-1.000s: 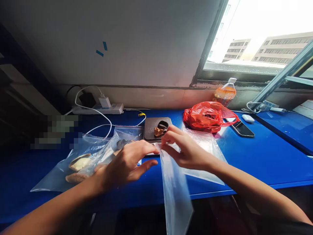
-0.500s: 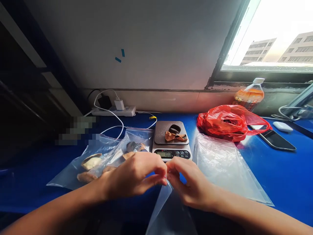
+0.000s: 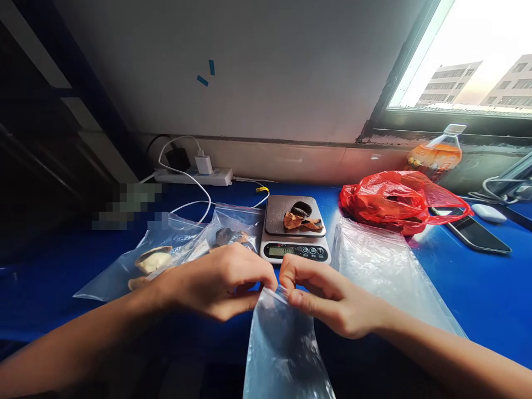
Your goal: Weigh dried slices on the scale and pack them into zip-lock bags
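My left hand pinches the top edge of a clear zip bag, which hangs down in front of the table edge. Close beside it, my right hand grips the same edge between thumb and fingers. The bag looks flat, with nothing visible inside. Just beyond my hands stands a kitchen scale with a lit display. On its plate lie brown, dried, curled pieces and one darker piece. To the left, filled zip bags hold similar pieces, partly hidden behind my left arm.
A stack of clear bags lies right of the scale. Behind it are a red plastic bag, a bottle, a phone and a white case. A power strip with white cables runs along the wall.
The hanging bag has turned to show more of its face, and its top edge has risen slightly. My fingertips have moved a little apart along it. The view has tilted slightly.
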A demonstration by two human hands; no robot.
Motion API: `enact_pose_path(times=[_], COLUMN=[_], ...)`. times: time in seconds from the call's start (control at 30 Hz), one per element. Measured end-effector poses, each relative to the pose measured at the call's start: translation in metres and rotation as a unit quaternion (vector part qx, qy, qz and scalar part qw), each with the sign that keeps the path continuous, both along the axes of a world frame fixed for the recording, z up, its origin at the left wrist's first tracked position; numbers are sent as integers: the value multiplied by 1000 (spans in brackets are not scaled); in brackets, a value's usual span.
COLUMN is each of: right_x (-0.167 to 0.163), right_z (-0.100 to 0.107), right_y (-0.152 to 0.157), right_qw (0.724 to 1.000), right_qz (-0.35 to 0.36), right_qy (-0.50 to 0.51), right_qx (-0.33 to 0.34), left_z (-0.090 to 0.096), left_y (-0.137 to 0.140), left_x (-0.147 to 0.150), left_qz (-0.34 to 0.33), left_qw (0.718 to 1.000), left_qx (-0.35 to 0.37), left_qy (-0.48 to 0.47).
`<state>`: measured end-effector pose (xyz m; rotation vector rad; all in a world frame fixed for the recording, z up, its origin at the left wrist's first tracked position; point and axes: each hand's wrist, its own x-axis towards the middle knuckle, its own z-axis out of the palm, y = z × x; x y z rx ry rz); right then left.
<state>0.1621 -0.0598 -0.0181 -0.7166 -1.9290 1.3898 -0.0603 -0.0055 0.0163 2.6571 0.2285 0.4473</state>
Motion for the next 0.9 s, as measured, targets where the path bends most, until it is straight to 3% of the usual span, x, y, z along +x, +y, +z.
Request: enact_pose_path(times=[0.13, 0.23, 0.43, 0.53, 0.73, 0.8, 0.9], right_x=[2, 0, -4, -3, -6, -8, -4], right_z=[0, -3, -5, -5, -10, -9, -7], right_y=[0, -1, -7, -4, 4, 2, 4], right_qw=[996, 996, 996, 991, 977, 979, 976], right_qz=[20, 17, -36, -46, -57, -70, -108], right_qy=[50, 49, -76, -99, -139, -117, -58], right_qx=[-70, -79, 31, 78, 149, 154, 177], left_z=[2, 2, 7, 7, 5, 6, 6], left_y=[2, 2, 1, 5, 19, 22, 23], left_x=[-1, -3, -7, -7, -12, -13, -12], left_qz=[1, 8, -19, -20, 34, 74, 64], left_qw=[999, 997, 965, 947, 937, 941, 946], left_qx=[-31, -61, -257, -318, -345, -323, -306], left_qy=[35, 43, 51, 31, -34, -64, -91])
